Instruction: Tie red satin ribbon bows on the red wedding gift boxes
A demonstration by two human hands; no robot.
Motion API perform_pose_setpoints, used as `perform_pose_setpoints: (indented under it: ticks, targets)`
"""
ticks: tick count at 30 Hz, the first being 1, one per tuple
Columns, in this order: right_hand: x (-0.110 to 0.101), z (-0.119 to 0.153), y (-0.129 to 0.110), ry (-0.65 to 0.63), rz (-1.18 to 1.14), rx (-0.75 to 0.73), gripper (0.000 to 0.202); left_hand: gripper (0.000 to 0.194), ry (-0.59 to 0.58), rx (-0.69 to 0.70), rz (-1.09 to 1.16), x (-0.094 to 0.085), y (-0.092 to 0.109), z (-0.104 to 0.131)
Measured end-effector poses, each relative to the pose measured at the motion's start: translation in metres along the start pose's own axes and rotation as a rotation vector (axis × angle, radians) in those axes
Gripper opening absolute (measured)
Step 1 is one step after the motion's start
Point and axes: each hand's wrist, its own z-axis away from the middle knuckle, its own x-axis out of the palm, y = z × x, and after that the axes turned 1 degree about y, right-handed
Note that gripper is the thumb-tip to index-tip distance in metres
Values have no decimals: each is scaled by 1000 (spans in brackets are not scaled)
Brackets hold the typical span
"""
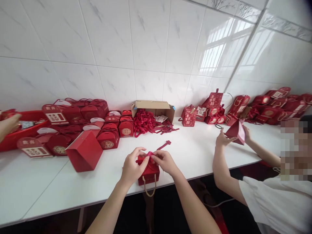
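Observation:
A small red gift box (149, 177) stands at the table's front edge, its twisted gold rope handle (150, 191) hanging over the side. Above its top, my left hand (134, 164) and my right hand (164, 162) meet, both closed. Between their fingertips is a red ribbon (150, 154), pinched from both sides. My fingers partly cover the box's top, so how the ribbon is fastened cannot be seen. Just behind the box lies a red strip with a flower-shaped end (164, 145), apart from my hands.
An open cardboard box (152, 104) by the wall spills red ribbons (145, 123). Several red gift boxes (108, 136) crowd the left, near a taller plain one (85, 151). At right a co-worker's hands (223, 139) hold a red box (236, 132). Another person's hand (11, 125) reaches in at far left.

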Motion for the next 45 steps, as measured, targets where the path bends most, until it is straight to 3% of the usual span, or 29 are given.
perform_pose_setpoints:
  ticks: [3,6,10,17,23,28,32,36,41,45]
  targets:
    - [3,3,8,78,2,-20,31,24,44,-104,99,-7,-13,2]
    - [3,5,14,60,-21,-9,32,28,83,-223,99,-9,-34,5]
    - [5,6,14,17,-57,-28,30,32,-29,-328,180,-5,-49,8]
    - [9,8,9,19,-61,-48,21,26,-228,-417,317,-4,-44,5]
    - [16,7,13,137,5,-54,15,37,-280,-391,328,-16,-41,4]
    - [28,9,12,242,94,-70,11,35,-277,-313,343,-31,-20,1]
    - [31,14,5,190,160,-142,18,32,-311,-244,349,-29,4,-13]
    - [28,16,1,139,208,-199,11,28,-333,-162,331,-21,19,-34]
    - [28,13,4,157,179,-193,21,43,-288,-128,292,-19,10,-42]
    - [29,11,7,169,130,-174,20,33,-288,-173,276,-19,-13,-24]
